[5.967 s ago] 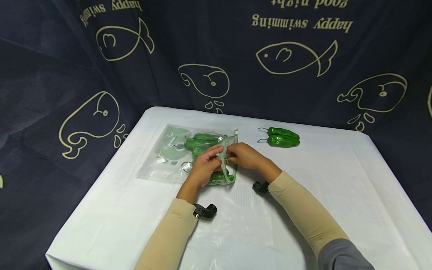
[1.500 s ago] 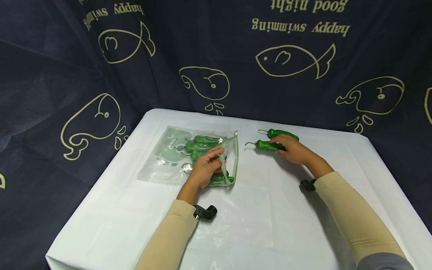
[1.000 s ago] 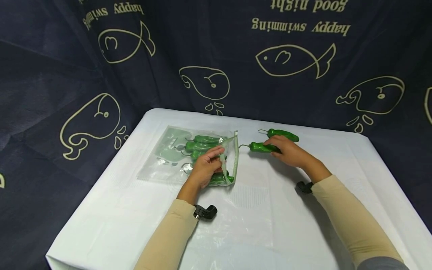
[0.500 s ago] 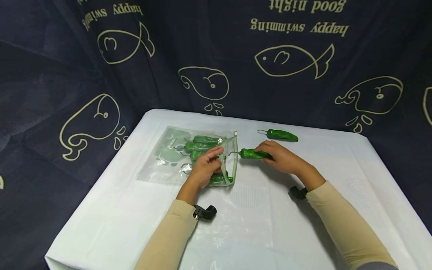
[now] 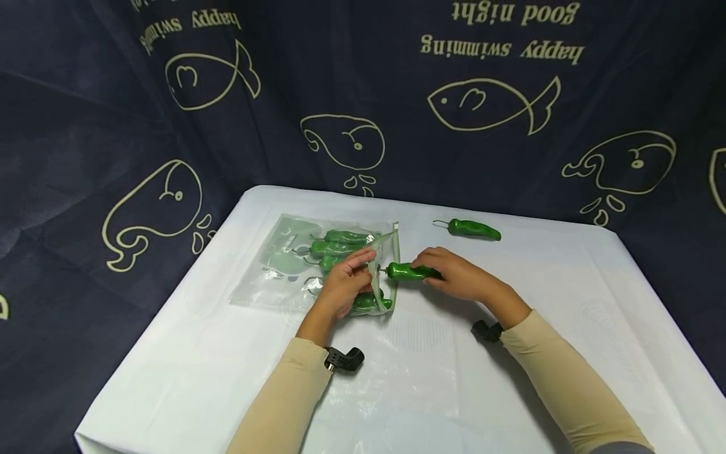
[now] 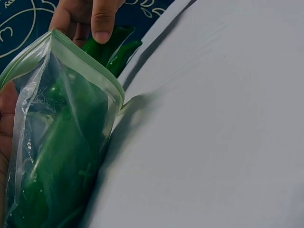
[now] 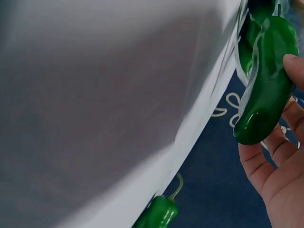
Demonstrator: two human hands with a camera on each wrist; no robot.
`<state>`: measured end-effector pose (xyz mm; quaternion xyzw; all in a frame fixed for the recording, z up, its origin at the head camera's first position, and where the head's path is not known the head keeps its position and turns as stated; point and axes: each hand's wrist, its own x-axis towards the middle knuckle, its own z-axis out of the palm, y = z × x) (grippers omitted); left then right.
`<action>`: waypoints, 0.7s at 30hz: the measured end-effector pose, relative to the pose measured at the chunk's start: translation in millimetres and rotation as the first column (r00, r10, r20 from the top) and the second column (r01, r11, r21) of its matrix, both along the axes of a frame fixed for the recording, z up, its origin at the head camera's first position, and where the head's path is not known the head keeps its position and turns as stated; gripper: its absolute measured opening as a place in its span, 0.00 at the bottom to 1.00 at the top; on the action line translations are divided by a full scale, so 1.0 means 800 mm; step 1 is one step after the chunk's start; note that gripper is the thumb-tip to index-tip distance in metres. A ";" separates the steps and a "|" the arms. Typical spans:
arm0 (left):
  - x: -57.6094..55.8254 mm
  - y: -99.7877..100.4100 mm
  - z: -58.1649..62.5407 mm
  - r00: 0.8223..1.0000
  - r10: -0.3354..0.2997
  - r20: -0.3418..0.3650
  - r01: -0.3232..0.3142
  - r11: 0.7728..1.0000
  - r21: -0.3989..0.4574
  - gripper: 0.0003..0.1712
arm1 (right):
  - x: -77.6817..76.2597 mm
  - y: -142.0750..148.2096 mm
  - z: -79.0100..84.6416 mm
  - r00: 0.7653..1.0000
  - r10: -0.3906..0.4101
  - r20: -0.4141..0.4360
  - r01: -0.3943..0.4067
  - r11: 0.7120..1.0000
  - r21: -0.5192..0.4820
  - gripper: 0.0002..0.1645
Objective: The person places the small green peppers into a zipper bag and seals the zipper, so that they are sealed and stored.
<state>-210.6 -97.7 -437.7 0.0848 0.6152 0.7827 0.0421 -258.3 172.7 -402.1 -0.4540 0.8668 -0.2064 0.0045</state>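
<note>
A clear zip bag (image 5: 272,287) with a pale green rim lies flat, its mouth facing right and several green peppers (image 5: 340,247) inside. At the mouth, my left hand (image 5: 340,287) holds up the bag's upper layer; the left wrist view shows the raised rim (image 6: 90,59) peaked over the peppers. My right hand (image 5: 462,277) grips another green pepper (image 5: 403,271) between thumb and fingers, stem pointing left into the mouth. In the right wrist view this pepper (image 7: 268,85) has its blunt end toward the palm, and the bag's film borders it.
One loose green pepper (image 5: 473,229) lies at the back right of the white-covered table (image 5: 397,391). A dark blue curtain (image 5: 408,88) with fish drawings hangs behind it. Black cameras sit on both wrists.
My right hand has picked up one of the two loose peppers and carried it left and nearer, its stem now in the bag's mouth. My left hand has stayed at the bag.
</note>
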 end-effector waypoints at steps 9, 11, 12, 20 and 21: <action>0.001 0.000 0.000 1.000 0.004 0.000 -0.004 1.000 0.006 0.30 | 0.002 -0.019 -0.001 0.999 0.031 0.025 -0.031 1.000 -0.005 0.20; 0.001 0.001 -0.001 1.000 0.004 0.002 -0.004 1.000 0.007 0.30 | 0.002 -0.022 -0.002 0.999 0.034 0.032 -0.034 0.999 -0.006 0.20; 0.001 0.001 0.000 1.000 0.004 0.003 -0.004 1.000 0.007 0.30 | 0.002 -0.024 -0.001 0.999 0.034 0.038 -0.034 0.999 -0.008 0.20; 0.000 0.001 0.000 1.000 0.007 0.006 -0.007 1.000 0.001 0.30 | 0.000 -0.037 -0.004 0.998 0.031 0.050 -0.033 0.999 0.022 0.20; 0.000 0.001 0.000 1.000 0.008 0.006 -0.008 1.000 -0.001 0.30 | -0.001 -0.038 -0.005 0.998 0.031 0.057 -0.032 0.999 0.026 0.20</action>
